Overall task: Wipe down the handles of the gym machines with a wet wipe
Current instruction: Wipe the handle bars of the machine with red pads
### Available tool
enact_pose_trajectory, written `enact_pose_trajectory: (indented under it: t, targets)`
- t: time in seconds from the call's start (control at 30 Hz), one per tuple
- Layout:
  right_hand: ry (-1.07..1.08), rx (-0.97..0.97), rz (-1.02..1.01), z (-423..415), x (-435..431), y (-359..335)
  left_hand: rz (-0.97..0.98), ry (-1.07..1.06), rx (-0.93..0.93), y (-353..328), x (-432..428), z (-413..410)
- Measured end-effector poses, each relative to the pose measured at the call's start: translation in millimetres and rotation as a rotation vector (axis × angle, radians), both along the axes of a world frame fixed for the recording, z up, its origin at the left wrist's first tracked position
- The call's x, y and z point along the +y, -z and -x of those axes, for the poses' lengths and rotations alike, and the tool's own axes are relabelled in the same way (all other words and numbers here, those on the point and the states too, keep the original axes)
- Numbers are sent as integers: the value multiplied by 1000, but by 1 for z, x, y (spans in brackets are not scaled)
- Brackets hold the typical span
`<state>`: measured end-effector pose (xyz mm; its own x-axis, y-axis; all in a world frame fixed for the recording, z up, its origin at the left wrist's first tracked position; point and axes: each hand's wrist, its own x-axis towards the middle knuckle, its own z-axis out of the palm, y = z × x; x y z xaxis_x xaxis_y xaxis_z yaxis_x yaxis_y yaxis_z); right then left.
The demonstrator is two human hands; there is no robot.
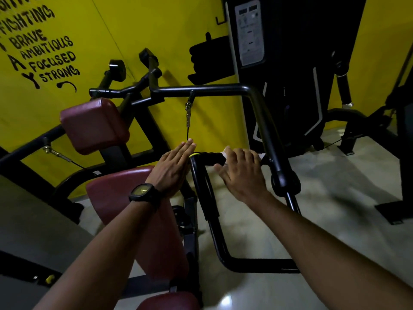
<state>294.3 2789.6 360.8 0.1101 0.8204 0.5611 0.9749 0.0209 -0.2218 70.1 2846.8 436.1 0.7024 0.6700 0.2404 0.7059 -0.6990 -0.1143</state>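
The wiping step is judged in hand on the black machine frame [257,104], flanked by maroon pads [93,126]; its short handle [207,156] is gripped by the right hand [241,173] with the wet wipe [225,151] wrapped beneath; the left hand [174,166] is held flat and empty beside the yellow-ringed end. Next, the wipe should be drawn toward that end, which the left hand crowds

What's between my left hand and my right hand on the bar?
Head view: a stretch of black handle with a yellow ring lies between the left hand and the right hand holding the wet wipe.
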Motion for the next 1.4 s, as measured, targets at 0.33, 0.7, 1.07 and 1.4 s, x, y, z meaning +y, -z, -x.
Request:
enact_pose_trajectory:
  t: [0.33,0.7,1.07,1.4]
  targets:
    - [5,55,42,-7,6,-15,2,-14,-23,2,-2,-2]
    - [51,158,167,-17,11,-23,-2,-25,-17,0,-5,-3]
    - [-6,17,-21,10,-8,5,8,-21,-38,0,-5,-3]
    - [-56,115,130,19,15,-39,4,-23,-20,0,-5,-4]
